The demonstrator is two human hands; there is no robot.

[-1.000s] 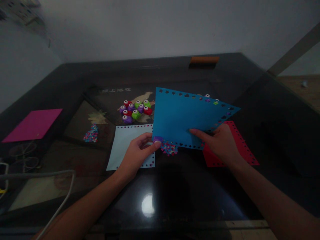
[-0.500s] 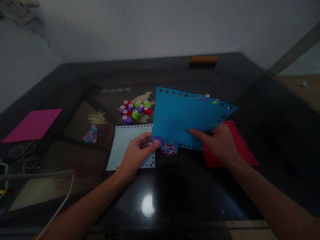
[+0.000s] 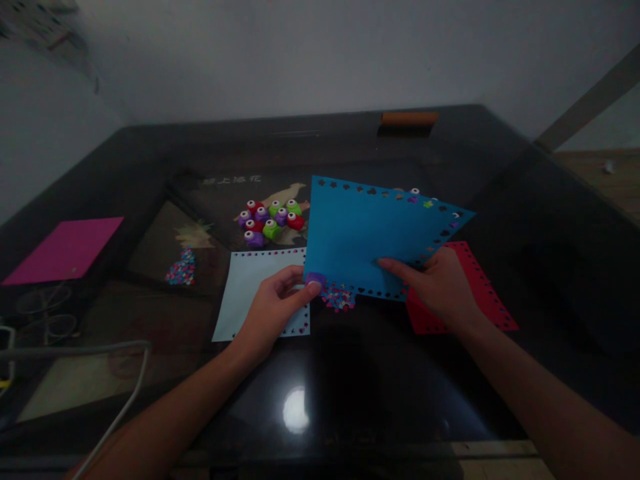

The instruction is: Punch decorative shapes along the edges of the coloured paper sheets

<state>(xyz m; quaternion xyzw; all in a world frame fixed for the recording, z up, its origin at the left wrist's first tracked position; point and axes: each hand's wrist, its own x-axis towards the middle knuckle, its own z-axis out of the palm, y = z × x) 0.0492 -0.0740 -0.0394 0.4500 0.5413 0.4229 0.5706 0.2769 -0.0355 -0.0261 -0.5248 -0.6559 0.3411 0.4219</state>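
Observation:
A blue sheet of paper (image 3: 360,233) is held up tilted, with small punched shapes along its top, right and lower edges. My right hand (image 3: 440,287) grips it near the lower right, thumb on the front and fingers hidden behind. At the sheet's lower left corner, my left hand (image 3: 280,300) is closed around a purple craft punch (image 3: 315,280), thumb pressing on it. Below that corner lies a pile of paper confetti (image 3: 339,299). A pale blue punched sheet (image 3: 245,287) lies under my left hand, and a red punched sheet (image 3: 480,300) beneath my right.
Several red, green and purple craft punches (image 3: 270,230) cluster behind the pale sheet. Another confetti pile (image 3: 181,268) and a pink sheet (image 3: 67,250) lie to the left. A brown roll (image 3: 409,119) sits at the dark table's back edge. A white cable (image 3: 135,393) crosses the lower left.
The blue sheet's upper edge and right corner have shifted very slightly. Both hands keep their holds in nearly the same place.

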